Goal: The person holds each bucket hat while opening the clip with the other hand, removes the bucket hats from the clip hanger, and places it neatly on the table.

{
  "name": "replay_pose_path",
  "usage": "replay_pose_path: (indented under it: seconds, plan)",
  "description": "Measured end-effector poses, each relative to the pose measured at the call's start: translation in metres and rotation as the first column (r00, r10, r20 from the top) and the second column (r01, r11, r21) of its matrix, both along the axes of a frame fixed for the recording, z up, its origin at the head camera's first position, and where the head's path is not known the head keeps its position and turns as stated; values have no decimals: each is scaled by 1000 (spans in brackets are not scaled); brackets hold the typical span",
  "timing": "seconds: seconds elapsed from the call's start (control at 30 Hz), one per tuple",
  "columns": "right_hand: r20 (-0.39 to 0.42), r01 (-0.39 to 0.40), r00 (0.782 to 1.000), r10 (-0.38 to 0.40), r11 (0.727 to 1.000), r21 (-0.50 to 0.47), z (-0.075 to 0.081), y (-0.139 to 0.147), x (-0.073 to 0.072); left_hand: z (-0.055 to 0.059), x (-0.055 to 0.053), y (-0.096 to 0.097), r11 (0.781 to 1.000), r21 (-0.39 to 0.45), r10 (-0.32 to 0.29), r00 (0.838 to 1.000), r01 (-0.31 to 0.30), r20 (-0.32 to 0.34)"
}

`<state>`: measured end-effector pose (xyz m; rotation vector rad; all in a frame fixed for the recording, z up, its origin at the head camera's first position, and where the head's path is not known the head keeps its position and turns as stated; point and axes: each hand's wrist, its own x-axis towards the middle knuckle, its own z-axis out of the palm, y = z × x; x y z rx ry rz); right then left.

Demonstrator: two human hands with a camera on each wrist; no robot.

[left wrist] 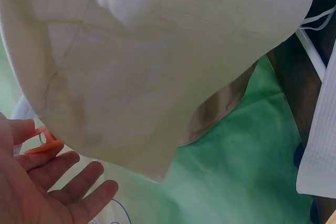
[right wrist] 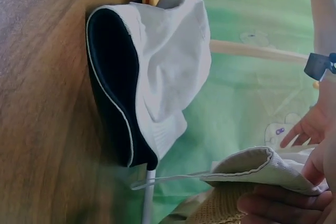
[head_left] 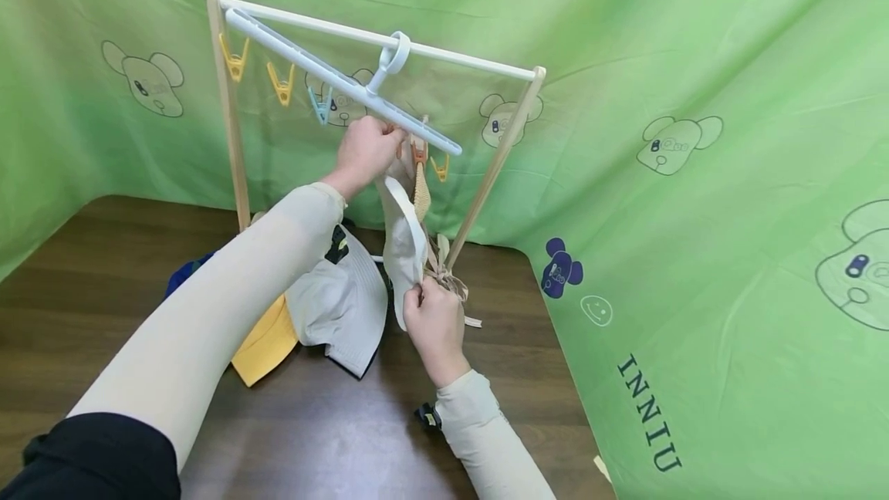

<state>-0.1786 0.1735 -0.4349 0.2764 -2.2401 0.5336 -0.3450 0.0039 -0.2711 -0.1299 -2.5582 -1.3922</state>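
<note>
Cream hat (head_left: 398, 241) — gripped (right hand (head_left: 437, 322)).

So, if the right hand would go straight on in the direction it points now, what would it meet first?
Most likely the pale hat, whose edge the right hand pinches. Beyond that, the left hand looks roughly in line in the head view, though depth is unclear.

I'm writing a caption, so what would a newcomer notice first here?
First, the pale blue hanger, hooked over the white bar. Next, the pale hat beneath, gripped by the right hand, the left hand pinching an orange clip at its edge. Behind, the cartoon-printed green backdrop.
</note>
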Motion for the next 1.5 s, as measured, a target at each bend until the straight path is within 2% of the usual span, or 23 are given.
replay_pose_path:
  seconds: [0.47, 0.7, 1.13, 1.5]
  plan:
    - [36, 16, 999, -17, 1000, 25, 2, 5, -1, 3, 3, -1, 1000, 18, -4, 1000, 4, 17]
    - [119, 32, 992, -33, 999, 14, 3, 5, -2, 1, 3, -2, 1000, 4, 15, 1000, -15, 21]
    - [282, 73, 959, -36, 990, -124, 14, 8, -11, 2, 2, -3, 1000, 7, 5, 999, -6, 48]
    - [342, 105, 940, 6, 947, -305, 21, 15, -16, 1, 4, -1, 1000, 7, 24, 998, -25, 65]
